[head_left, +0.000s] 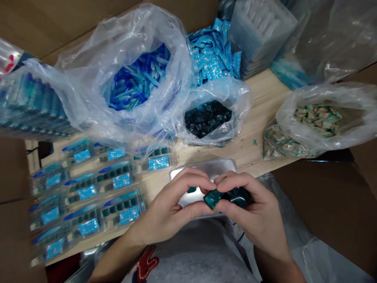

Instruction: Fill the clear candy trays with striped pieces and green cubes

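Note:
My left hand (173,204) and my right hand (253,208) meet over a clear plastic tray (206,171) at the table's near edge. My right hand cups several small dark teal pieces (235,196). My left thumb and forefinger pinch one teal piece (212,199) at the front of that handful. Another teal piece (192,190) lies in the tray under my left fingers.
Filled clear packs (88,192) lie in rows at the left. Behind stand a big bag of blue sticks (138,78), a small bag of teal pieces (207,118), a heap of blue sachets (213,51), and a bag of striped packets (318,116) at the right. Cardboard walls surround the wooden table (265,98).

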`<control>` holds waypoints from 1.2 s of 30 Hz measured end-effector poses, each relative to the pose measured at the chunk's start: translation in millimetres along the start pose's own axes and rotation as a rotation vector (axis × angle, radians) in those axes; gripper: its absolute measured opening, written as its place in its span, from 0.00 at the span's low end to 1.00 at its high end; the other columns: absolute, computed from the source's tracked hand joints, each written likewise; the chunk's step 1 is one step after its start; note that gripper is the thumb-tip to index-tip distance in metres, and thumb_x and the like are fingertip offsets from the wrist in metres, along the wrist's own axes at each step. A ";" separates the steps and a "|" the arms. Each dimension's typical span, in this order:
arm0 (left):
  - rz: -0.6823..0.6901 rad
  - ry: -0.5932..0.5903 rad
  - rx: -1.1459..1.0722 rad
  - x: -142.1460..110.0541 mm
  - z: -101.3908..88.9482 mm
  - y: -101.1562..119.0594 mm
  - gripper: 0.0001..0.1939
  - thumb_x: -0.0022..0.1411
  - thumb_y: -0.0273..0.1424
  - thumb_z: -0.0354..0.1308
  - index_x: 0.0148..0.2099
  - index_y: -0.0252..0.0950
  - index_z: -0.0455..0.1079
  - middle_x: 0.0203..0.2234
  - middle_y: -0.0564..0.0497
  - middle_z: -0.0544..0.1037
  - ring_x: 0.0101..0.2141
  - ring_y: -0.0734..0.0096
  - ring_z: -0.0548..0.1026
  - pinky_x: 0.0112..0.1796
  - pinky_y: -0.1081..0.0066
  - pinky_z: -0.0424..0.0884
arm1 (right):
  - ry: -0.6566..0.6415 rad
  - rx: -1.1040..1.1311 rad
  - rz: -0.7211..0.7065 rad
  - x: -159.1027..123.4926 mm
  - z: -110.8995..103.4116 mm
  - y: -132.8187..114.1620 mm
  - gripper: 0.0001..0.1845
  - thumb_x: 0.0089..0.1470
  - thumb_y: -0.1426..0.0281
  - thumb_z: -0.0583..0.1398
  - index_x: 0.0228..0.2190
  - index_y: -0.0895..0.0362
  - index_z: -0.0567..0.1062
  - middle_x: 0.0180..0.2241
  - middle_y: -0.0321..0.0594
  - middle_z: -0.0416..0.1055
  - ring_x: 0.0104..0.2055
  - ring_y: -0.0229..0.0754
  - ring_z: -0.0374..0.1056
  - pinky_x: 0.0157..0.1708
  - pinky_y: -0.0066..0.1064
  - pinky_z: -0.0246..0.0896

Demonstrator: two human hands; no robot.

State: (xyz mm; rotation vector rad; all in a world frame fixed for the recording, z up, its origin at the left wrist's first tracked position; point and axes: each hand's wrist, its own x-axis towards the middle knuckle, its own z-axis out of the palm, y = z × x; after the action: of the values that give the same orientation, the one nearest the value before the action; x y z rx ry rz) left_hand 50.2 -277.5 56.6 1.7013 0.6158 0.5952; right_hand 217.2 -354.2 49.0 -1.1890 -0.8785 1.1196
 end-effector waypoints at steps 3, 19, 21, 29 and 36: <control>-0.030 0.032 -0.105 2.0 1.4 2.5 0.08 0.64 0.33 0.63 0.46 0.42 0.72 0.37 0.50 0.74 0.40 0.71 0.75 0.40 0.74 0.74 | -0.018 0.015 0.017 -0.6 1.0 0.3 0.13 0.49 0.78 0.68 0.34 0.48 0.79 0.32 0.28 0.78 0.32 0.34 0.74 0.33 0.21 0.69; -0.131 0.234 -0.297 0.9 10.9 -0.7 0.09 0.58 0.32 0.69 0.39 0.41 0.72 0.33 0.53 0.77 0.36 0.73 0.76 0.36 0.77 0.74 | -0.052 -0.204 -0.274 -8.7 6.3 9.5 0.18 0.55 0.84 0.59 0.43 0.51 0.73 0.40 0.32 0.69 0.43 0.31 0.68 0.45 0.20 0.64; -0.094 0.217 -0.241 0.4 11.4 -0.7 0.09 0.59 0.34 0.68 0.40 0.41 0.71 0.33 0.54 0.76 0.36 0.73 0.76 0.35 0.76 0.73 | -0.086 -0.265 -0.291 -9.0 4.9 10.2 0.16 0.56 0.83 0.59 0.42 0.52 0.73 0.40 0.33 0.68 0.42 0.32 0.68 0.44 0.21 0.65; 0.196 0.192 0.702 -8.8 -3.1 -10.5 0.10 0.65 0.36 0.62 0.45 0.38 0.69 0.35 0.51 0.77 0.37 0.68 0.73 0.38 0.67 0.67 | 0.129 -0.330 -0.178 -12.1 -16.6 7.3 0.12 0.58 0.81 0.60 0.37 0.50 0.73 0.36 0.31 0.72 0.39 0.35 0.69 0.41 0.26 0.64; 0.376 0.075 1.067 -0.4 7.7 -17.1 0.12 0.68 0.39 0.56 0.40 0.34 0.69 0.31 0.49 0.80 0.33 0.65 0.72 0.39 0.64 0.64 | 0.264 -0.252 -0.006 -14.0 -28.5 12.1 0.10 0.59 0.71 0.64 0.41 0.45 0.77 0.34 0.28 0.73 0.30 0.31 0.69 0.33 0.23 0.65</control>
State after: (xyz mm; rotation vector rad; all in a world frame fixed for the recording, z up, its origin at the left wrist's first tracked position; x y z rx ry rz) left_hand 53.7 -280.0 38.3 2.8483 0.7293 0.6345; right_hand 238.5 -374.7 32.3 -1.5015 -0.8331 0.8388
